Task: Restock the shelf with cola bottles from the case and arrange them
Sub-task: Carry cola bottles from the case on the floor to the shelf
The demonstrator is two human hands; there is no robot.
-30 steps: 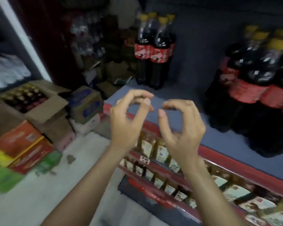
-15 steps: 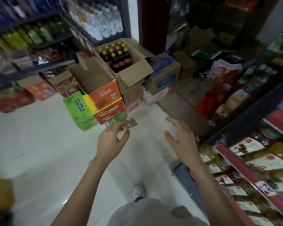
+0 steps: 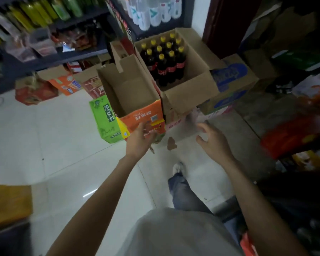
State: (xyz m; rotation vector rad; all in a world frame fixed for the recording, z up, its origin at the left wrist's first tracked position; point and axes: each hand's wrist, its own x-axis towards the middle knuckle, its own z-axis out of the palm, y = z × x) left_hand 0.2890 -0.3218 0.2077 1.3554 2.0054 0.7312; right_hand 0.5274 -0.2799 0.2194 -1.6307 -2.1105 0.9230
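At the far left, dark shelving (image 3: 50,58) carries green and yellow drink bottles (image 3: 44,12) on its upper level and blurred packets below. On the white tiled floor (image 3: 63,145) beneath it sit a red carton (image 3: 33,93) and an orange carton (image 3: 67,84), and a yellow box (image 3: 7,204) lies at the floor's left edge nearer the person. A green carton (image 3: 103,119) leans against the left side of an open orange-fronted box (image 3: 135,100), whose inside looks bare.

The left hand (image 3: 139,139) hangs in the air in front of that orange box, fingers loosely spread and holding nothing. Just behind and to the right stands the open brown case (image 3: 188,93), its flaps folded outward; the cola bottles (image 3: 164,60), dark with yellow caps and red labels, stand upright packed in its far half, with the near half showing bare cardboard. The orange box touches the case's left wall and stands between the left hand and the bottles. Clear water bottles (image 3: 151,13) line a shelf above the case.

A small brown scrap (image 3: 171,144) lies on the floor between the two hands. The right hand (image 3: 212,139) hovers near the case's front corner, fingers open and slightly curled, holding nothing. A blue-printed carton (image 3: 231,80) sits against the case's right side. A shoe (image 3: 177,168) and trouser leg (image 3: 185,194) point toward the case. At the right edge are red packets (image 3: 292,137) on low, dim racks.
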